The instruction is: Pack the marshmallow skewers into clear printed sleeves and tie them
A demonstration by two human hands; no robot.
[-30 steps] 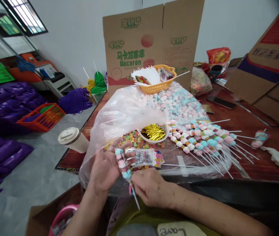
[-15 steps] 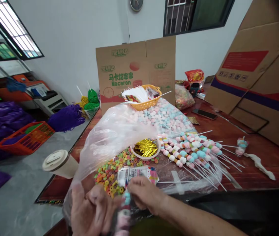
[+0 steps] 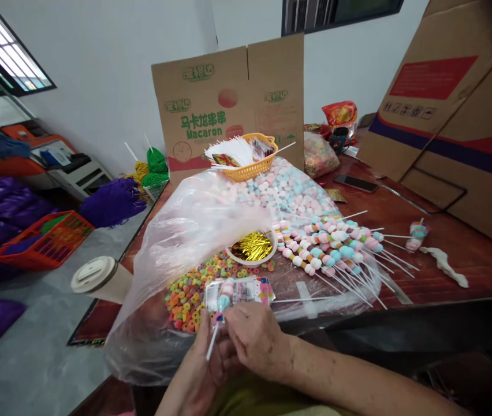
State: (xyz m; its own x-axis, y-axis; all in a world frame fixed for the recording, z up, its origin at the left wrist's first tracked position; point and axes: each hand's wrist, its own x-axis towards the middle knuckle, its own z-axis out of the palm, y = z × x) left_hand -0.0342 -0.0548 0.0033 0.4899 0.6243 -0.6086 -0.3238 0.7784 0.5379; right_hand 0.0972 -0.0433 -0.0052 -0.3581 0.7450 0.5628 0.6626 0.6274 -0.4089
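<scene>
A bagged marshmallow skewer (image 3: 225, 296), with pink and blue pieces, is upside down relative to me: the sweets point away and its bare white stick (image 3: 212, 343) sticks out toward me. My right hand (image 3: 258, 340) is closed, pinching at the point where stick and wrapper meet. From below and the left, my left hand (image 3: 209, 364) wraps around that same spot, thumb along the side; part of its fingers is behind the stick and my right hand. Under the skewer lies a printed clear wrapper (image 3: 252, 289).
Loose ring candies (image 3: 185, 300) lie left of a bowl of gold twist ties (image 3: 253, 247). Finished-looking skewers (image 3: 336, 245) are heaped at right. Behind are loose marshmallows (image 3: 298, 190) and a yellow basket (image 3: 250, 171). A lidded paper cup (image 3: 105, 280) stands left, a phone (image 3: 356, 184) right.
The skewer has been turned around: its sweets pointed toward me and now point away. My left hand has moved from spread fingers at the left to close around it beside my right hand.
</scene>
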